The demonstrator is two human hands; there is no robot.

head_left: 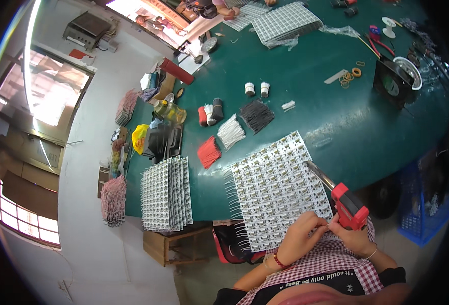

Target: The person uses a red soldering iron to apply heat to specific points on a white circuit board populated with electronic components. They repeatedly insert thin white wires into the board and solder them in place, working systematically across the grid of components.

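A large white panel of small circuit boards (280, 188) lies at the table's front edge, with short white wires sticking out along its left side. My right hand (354, 239) is closed around a red and black soldering gun (350, 206), whose metal tip points up and left over the panel's right edge. Beside it, at the panel's lower right corner, my left hand (303, 236) has thumb and forefinger pinched together, close against the fingers of the right. Whatever the pinch holds is too small to make out.
Beyond the panel lie piles of red wires (209, 152), white wires (231, 132) and black wires (256, 116). A stack of similar panels (166, 195) stands at left. A black fan-like box (393, 84) sits at right, above a blue crate (425, 208). Another person's hand (229, 13) works at the far edge.
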